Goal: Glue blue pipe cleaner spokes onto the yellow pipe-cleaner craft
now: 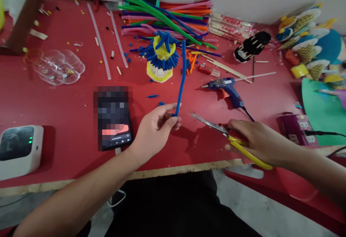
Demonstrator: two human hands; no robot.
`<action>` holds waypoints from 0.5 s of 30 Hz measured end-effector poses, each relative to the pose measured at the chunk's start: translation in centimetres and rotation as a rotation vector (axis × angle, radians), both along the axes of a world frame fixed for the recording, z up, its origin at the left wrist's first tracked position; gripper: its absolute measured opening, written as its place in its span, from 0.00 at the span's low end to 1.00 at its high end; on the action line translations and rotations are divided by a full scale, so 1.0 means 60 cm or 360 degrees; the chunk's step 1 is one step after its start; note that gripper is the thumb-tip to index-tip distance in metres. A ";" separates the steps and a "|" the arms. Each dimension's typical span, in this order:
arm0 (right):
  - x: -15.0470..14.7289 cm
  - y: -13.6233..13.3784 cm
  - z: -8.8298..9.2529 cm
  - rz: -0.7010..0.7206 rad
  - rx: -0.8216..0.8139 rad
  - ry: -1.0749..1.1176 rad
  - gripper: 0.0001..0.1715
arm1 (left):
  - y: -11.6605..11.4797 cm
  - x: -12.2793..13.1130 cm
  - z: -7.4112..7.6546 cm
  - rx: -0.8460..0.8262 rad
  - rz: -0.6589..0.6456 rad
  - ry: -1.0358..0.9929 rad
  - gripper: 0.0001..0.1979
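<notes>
Pinched between thumb and fingers of my left hand [156, 132] is a blue pipe cleaner [182, 78], standing nearly upright with its lower end bent at the fingertips. My right hand [251, 139] is closed round the yellow handles of a pair of scissors [209, 122]. The blades point left toward my left hand and do not touch the pipe cleaner. Behind the pipe cleaner stands a small blue and yellow tiered model [163, 55]. Short blue pieces [152, 96] lie on the red table [72, 110] in front of it.
A phone [115, 118] lies left of my left hand, and a white device [21, 150] sits farther left. A glue gun [227, 87] rests beyond the scissors. Pipe cleaners [167, 17] are piled at the back, with a black model [251, 45] to their right.
</notes>
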State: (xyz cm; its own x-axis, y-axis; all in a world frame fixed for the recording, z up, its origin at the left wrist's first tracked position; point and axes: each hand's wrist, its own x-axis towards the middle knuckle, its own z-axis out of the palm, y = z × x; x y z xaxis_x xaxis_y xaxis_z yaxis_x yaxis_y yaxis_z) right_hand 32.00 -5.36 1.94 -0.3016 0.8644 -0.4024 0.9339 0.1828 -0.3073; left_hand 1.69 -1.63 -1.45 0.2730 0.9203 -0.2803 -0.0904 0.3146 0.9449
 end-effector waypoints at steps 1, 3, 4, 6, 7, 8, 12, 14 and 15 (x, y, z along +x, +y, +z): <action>-0.005 0.001 0.006 0.0005 -0.0054 0.0062 0.24 | 0.000 0.000 -0.001 0.0014 -0.0025 0.0005 0.17; -0.017 0.006 0.019 0.0019 -0.0133 0.0142 0.25 | 0.000 0.001 0.000 0.0030 -0.0073 0.0010 0.20; -0.023 0.009 0.024 0.0028 -0.0153 0.0158 0.26 | 0.001 0.001 0.001 0.0028 -0.0089 0.0012 0.21; -0.033 0.017 0.030 0.0048 -0.0147 0.0159 0.28 | 0.001 0.001 0.004 0.0015 -0.0103 0.0015 0.21; -0.035 0.020 0.031 0.0062 -0.0132 0.0154 0.30 | 0.001 0.002 0.005 0.0003 -0.0108 0.0014 0.20; -0.036 0.022 0.031 0.0077 -0.0116 0.0153 0.30 | 0.001 0.002 0.006 -0.0010 -0.0109 0.0010 0.20; -0.032 0.028 0.029 0.0115 -0.0092 0.0162 0.31 | -0.001 0.002 0.007 -0.0051 -0.0091 -0.0020 0.20; -0.031 0.029 0.031 0.0109 -0.0137 0.0154 0.32 | -0.002 0.002 0.007 -0.0055 -0.0089 -0.0036 0.21; -0.032 0.030 0.032 0.0108 -0.0169 0.0148 0.33 | -0.002 0.002 0.008 -0.0058 -0.0093 -0.0042 0.21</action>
